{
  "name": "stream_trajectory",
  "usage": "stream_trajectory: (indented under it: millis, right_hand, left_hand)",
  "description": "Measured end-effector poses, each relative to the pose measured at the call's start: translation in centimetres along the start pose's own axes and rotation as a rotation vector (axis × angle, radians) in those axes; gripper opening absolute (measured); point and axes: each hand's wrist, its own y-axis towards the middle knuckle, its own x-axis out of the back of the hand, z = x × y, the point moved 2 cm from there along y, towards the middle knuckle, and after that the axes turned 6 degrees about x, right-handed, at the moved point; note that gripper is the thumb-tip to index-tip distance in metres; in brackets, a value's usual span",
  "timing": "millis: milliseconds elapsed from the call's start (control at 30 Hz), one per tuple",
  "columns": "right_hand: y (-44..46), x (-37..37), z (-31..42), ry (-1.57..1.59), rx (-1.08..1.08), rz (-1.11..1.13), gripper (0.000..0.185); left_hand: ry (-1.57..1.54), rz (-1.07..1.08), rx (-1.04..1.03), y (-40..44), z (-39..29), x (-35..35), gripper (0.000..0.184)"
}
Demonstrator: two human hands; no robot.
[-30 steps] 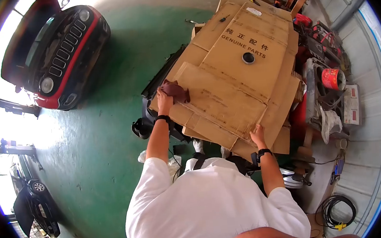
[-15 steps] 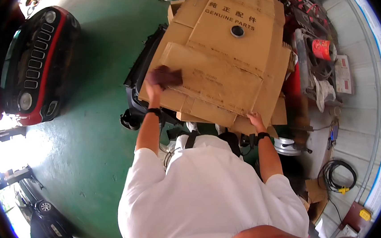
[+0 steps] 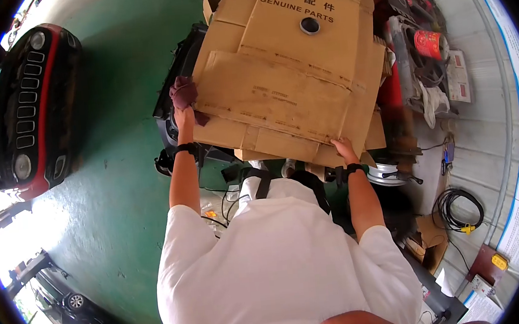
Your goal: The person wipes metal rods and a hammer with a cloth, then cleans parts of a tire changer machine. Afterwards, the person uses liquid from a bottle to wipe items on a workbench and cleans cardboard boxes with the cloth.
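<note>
Flattened brown cardboard printed "GENUINE PARTS" lies stacked in front of me. At its left edge my left hand is closed on a dark maroon cloth, a piece of which hangs down by the cardboard. My right hand rests at the near right edge of the cardboard, fingers on top of it; whether it grips the edge is hard to tell. A small round dark object with a silver rim sits on the upper part of the cardboard.
A red and black car front stands at the left on the green floor. Black car parts lie beside the cardboard's left side. On the right are a red can, a silver wheel-like part and a coiled black cable.
My left hand has moved with the cloth from on top of the cardboard to its left edge. The view has shifted, and my right hand stays at the near right edge.
</note>
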Motion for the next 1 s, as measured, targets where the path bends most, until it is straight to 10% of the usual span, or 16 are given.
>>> stream_trajectory:
  millis: [100, 333, 400, 433, 1000]
  right_hand:
    - [1.7, 0.1, -0.2, -0.125, -0.114, 0.021, 0.030]
    - [4.5, -1.1, -3.3, -0.392, -0.057, -0.014, 0.062]
    - [4.8, -1.9, -4.4, -0.453, 0.012, -0.077, 0.069]
    - [5.1, -1.8, -4.8, -0.528, 0.084, -0.136, 0.078]
    - [4.4, -1.5, -4.5, -0.496, 0.096, -0.036, 0.077]
  left_hand:
    - [0.258, -0.062, -0.378, -0.7, -0.1, -0.6, 0.053]
    - [0.305, -0.036, -0.239, -6.5, -1.5, -1.7, 0.050]
    - [-0.051, -0.046, 0.076, -4.8, 0.8, -2.7, 0.046]
    - [-0.484, 0.428, 0.435, -1.8, 3.8, -3.2, 0.048]
    - [-0.845, 0.311, 0.407, -4.0, -4.1, 1.2, 0.034]
